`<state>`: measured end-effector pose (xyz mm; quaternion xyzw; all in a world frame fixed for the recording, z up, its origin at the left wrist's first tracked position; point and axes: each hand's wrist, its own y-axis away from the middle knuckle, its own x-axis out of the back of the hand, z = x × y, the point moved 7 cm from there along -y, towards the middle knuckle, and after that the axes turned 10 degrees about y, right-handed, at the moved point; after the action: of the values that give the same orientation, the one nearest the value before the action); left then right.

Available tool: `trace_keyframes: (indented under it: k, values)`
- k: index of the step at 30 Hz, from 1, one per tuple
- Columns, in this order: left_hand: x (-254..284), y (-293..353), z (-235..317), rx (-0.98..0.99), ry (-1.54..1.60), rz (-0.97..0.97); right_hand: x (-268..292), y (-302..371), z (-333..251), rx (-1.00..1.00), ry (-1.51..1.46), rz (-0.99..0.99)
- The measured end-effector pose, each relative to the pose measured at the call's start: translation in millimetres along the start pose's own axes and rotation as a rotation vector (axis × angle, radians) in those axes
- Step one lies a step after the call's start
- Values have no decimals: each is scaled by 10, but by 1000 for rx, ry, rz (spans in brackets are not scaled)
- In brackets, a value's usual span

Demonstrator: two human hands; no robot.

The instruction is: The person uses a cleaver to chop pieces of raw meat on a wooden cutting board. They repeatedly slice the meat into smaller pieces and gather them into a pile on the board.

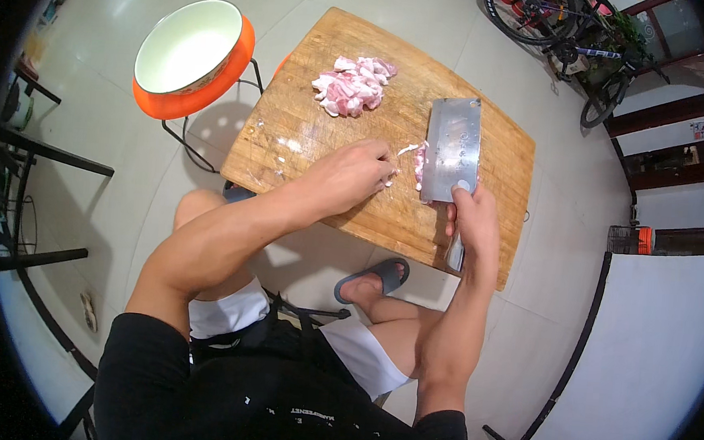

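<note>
Looks like the meat cutting is midway here, my read anyway. Right hand [475, 215] has a firm wrap on the cleaver [453, 141], blade broadside up over some strips [419, 172] that peek out along its left edge. Left hand [361, 170] is curled low at the board [426, 67] by a few scraps [389, 183], can't tell if it's pinching any. The main pile [350, 89] sits further up the board, and the bowl [189, 45] waits on the orange stool [159, 107]. Next move probably calls for keeping those left fingertips clear of the edge while the strips get gathered or cut
</note>
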<state>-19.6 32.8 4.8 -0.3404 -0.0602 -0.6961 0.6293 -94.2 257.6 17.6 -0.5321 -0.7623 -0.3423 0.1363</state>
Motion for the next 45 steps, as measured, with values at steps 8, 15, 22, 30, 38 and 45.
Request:
trace_keyframes:
  k: [8, 15, 22, 30, 38, 45]
  values:
    - [-36, -26, 23, 55, -98, 17, -99, 534, -258, 152, 563, 154]
    - [-75, -43, -6, 77, -82, 62, -216, 732, -418, 133, 669, 132]
    - [-107, -42, -15, 69, -74, 81, -252, 824, -465, 144, 668, 138]
    - [-139, -119, -51, 95, -108, 76, -389, 679, -607, 223, 837, 83]
    - [-92, -56, 23, 33, -107, 143, -492, 540, -781, 299, 917, 176]
    - [-26, -69, -31, 39, -158, 220, -330, 585, -270, 149, 658, 49]
